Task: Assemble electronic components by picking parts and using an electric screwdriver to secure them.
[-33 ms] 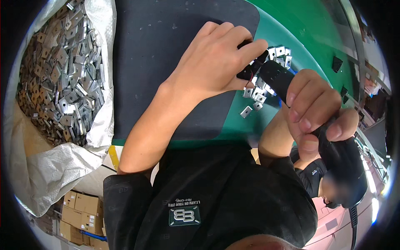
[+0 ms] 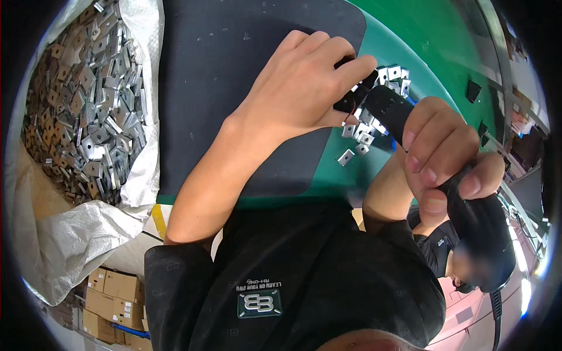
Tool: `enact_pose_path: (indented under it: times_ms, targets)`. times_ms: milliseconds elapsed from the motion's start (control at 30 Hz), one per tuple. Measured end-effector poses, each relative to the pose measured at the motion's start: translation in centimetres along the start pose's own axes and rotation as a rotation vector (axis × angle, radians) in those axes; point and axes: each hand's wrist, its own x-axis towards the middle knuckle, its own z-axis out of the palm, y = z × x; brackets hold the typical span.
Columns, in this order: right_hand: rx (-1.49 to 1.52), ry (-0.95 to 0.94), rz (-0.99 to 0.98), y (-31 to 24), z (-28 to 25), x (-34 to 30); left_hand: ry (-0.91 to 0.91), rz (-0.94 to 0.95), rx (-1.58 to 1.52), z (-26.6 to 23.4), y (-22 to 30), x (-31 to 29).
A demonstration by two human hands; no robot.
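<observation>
My left hand point(image 2: 310, 82) curls over the dark mat's right edge, its fingers closed round a small black part point(image 2: 345, 103) with a thin red line on it, perhaps a wire. Most of that part is hidden under the fingers. My right hand point(image 2: 442, 152) grips a black corded power tool point(image 2: 391, 112). The tool's narrow cylindrical nose points left at the black part; whether they touch I cannot tell. Its thick body slants down to the right, ending in a cable point(image 2: 497, 313). Beyond and below both lie several small metal plates with holes point(image 2: 346, 157).
At the left, a white woven sack point(image 2: 143, 175) stands open, full of metal plates with holes point(image 2: 88, 117). The dark mat point(image 2: 234, 52) covers part of a green table point(image 2: 333, 181). Cardboard boxes point(image 2: 120, 292) are stacked at lower left. A co-worker point(image 2: 436, 248) is at lower right.
</observation>
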Motion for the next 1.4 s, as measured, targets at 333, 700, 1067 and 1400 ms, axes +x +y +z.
enact_pose_path:
  times_ms: [333,700,1067,1400]
  targets:
    - [0.043,-0.005,-0.093,-1.5,-0.4,0.9,0.014,0.005,-0.006,0.0,0.0,0.0]
    - [0.046,0.608,-0.034,-10.8,-3.1,-8.6,-0.065,-0.030,0.108,-0.4,1.7,0.5]
    - [0.037,0.951,0.068,-11.8,-3.5,-13.9,-0.018,0.048,0.283,1.8,-0.1,9.5]
    - [-0.066,1.004,0.047,-11.3,-4.7,-15.1,-0.022,0.233,0.406,2.2,4.6,6.0]
